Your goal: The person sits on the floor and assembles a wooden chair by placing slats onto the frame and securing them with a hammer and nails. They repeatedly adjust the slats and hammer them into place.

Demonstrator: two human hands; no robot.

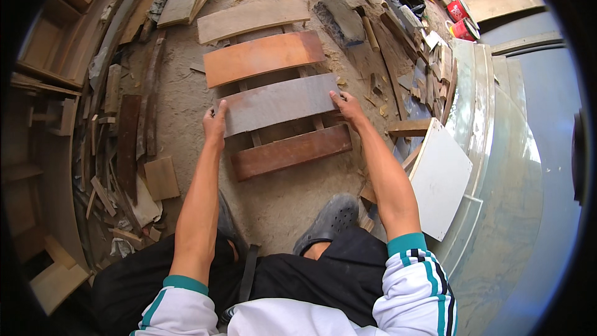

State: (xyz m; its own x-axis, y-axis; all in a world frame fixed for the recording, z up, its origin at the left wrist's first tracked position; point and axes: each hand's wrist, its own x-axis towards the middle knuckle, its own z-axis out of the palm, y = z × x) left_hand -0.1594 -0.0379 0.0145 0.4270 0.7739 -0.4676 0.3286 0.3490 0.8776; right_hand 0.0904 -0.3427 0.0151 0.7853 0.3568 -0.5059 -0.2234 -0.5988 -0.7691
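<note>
A grey board (280, 102) lies crosswise in front of me, its two short ends in my hands. My left hand (214, 126) grips its left end, thumb on top and fingers out of sight below. On the right end, my right hand (348, 107) holds the same way, thumb over the top. Nearer to me lies a dark reddish-brown board (292, 151). Beyond the grey one are an orange-brown board (264, 58) and a pale wooden board (254, 20). Narrow wooden strips (318, 122) show in the gaps beneath the row.
Long scrap planks (129, 143) and wooden cabinets (46, 118) stand along the left. Offcuts (438, 68), a white panel (438, 177) and glass sheets (504, 168) line the right side. Red cans (463, 29) stand at the far right. My grey clog (333, 218) rests on the dusty floor.
</note>
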